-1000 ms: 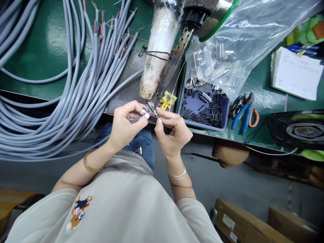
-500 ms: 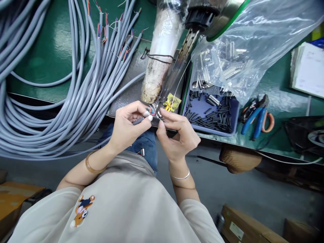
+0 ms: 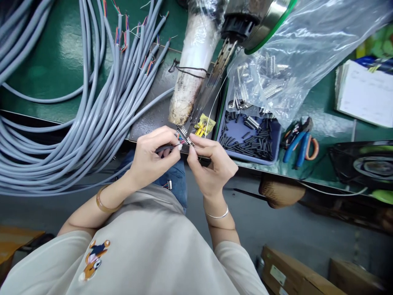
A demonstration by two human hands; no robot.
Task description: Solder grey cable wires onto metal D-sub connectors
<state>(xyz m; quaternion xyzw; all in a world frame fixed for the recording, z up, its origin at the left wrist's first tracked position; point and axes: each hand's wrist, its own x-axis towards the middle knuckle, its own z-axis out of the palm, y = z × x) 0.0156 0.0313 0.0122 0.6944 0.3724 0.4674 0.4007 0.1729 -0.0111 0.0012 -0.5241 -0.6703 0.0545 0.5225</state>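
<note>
Pinched between the fingers of my left hand point(image 3: 156, 155) is the stripped end of a grey cable, its thin coloured wires point(image 3: 181, 141) fanned out. My right hand point(image 3: 211, 160) grips a small metal multi-pin connector point(image 3: 188, 139) by its end, thumb against forefinger. Wires and connector meet under the tip of a soldering iron point(image 3: 204, 102), which points down at them from above. Whether any wire is joined to a pin is too small to tell. Beside the iron stands a plastic-wrapped tube point(image 3: 189, 61) with a scorched lower end. A thin solder wire point(image 3: 216, 100) hangs just right of the iron.
A thick bundle of grey cables point(image 3: 101, 119) covers the left of the green bench. To the right, a blue tray point(image 3: 278, 139) holds black sleeves and a bag of connectors point(image 3: 264, 78). Beyond lie blue-handled pliers point(image 3: 299, 143), a paper pad point(image 3: 365, 92) and a yellow sponge point(image 3: 210, 123).
The view has shifted slightly, so the bench items sit further left. Both hands stay at the iron's tip, and the connector between them now shows more clearly at a slant.
</note>
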